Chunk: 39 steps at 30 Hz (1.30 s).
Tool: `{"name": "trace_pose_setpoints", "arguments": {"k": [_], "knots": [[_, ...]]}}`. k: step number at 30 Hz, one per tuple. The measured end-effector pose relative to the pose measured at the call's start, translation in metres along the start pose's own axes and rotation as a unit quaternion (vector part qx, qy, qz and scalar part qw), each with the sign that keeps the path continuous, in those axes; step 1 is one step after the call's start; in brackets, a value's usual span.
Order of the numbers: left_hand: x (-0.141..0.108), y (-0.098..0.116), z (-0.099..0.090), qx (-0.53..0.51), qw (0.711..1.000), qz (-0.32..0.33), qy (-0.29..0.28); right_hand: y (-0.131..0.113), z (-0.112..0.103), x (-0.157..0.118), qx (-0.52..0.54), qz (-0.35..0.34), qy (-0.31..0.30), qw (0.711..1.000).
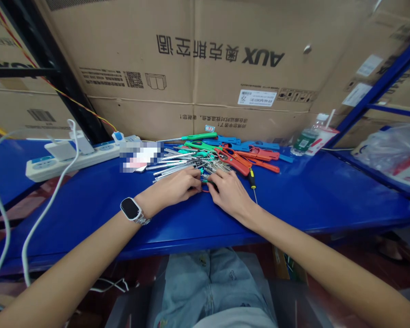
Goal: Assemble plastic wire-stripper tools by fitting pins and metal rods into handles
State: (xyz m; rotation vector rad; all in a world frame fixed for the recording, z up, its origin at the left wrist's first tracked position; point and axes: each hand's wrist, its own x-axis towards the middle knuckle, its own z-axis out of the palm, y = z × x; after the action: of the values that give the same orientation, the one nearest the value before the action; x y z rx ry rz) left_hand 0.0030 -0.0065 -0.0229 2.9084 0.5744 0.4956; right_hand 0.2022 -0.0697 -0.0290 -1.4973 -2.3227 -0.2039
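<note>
My left hand (pixel 186 183), with a watch (pixel 131 209) on its wrist, is closed at the near edge of a pile of parts. Close beside it, my right hand (pixel 223 184) is closed too. Small parts with a thin red piece (pixel 205 191) show between the fingertips; what each hand holds is mostly hidden. Silver metal tubes (pixel 172 170) lie behind my left hand. Beyond my right hand are red plastic lighter-like housings (pixel 237 160), blue housings (pixel 248 146) and a green one (pixel 200 135). A yellow-and-black screwdriver (pixel 252 179) rests right of my right hand.
A white power strip (pixel 43 169) with plugs and cables stands at the left on the blue table (pixel 294 196). A bottle (pixel 304 141) and a cup with a straw (pixel 321 139) are at the right. A large cardboard box (pixel 130 109) backs the table. A plastic bag (pixel 392 150) sits far right.
</note>
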Motion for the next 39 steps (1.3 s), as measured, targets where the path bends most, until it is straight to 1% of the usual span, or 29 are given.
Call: {"name": "trace_pose_setpoints", "arguments": {"k": [7,11,15,20,24,27,29,33,35,39], "knots": [[0.000,-0.001,0.001,0.019,1.000,0.007,0.003,-0.002,-0.002,0.002,-0.019,0.000,-0.018,1.000],[0.000,-0.002,0.001,0.009,1.000,0.009,0.004,-0.004,-0.004,0.002,-0.041,-0.004,-0.025,0.999],[0.000,0.000,0.000,0.016,1.000,-0.003,-0.006,-0.003,-0.007,-0.001,-0.067,-0.028,-0.024,0.997],[0.000,-0.001,0.000,0.033,0.999,-0.006,-0.016,-0.001,-0.012,-0.010,-0.090,-0.078,-0.031,0.992],[-0.001,-0.002,0.001,0.045,0.999,0.005,-0.009,0.003,-0.012,-0.017,-0.075,-0.089,-0.032,0.993],[-0.002,-0.001,-0.002,0.053,0.999,0.006,-0.004,0.007,-0.009,-0.021,-0.046,-0.091,-0.018,0.995],[-0.002,0.001,-0.005,0.049,0.999,-0.004,0.003,0.010,-0.008,-0.023,-0.020,-0.092,-0.006,0.995],[-0.002,0.005,-0.006,0.061,0.997,-0.034,0.036,0.018,-0.010,-0.023,0.026,-0.083,0.015,0.996],[-0.001,0.006,-0.004,0.080,0.995,-0.033,0.040,0.022,-0.012,-0.021,0.030,-0.076,0.012,0.997],[0.002,0.005,0.005,0.107,0.994,-0.026,0.021,0.031,-0.011,-0.017,0.019,-0.072,-0.017,0.997]]}}
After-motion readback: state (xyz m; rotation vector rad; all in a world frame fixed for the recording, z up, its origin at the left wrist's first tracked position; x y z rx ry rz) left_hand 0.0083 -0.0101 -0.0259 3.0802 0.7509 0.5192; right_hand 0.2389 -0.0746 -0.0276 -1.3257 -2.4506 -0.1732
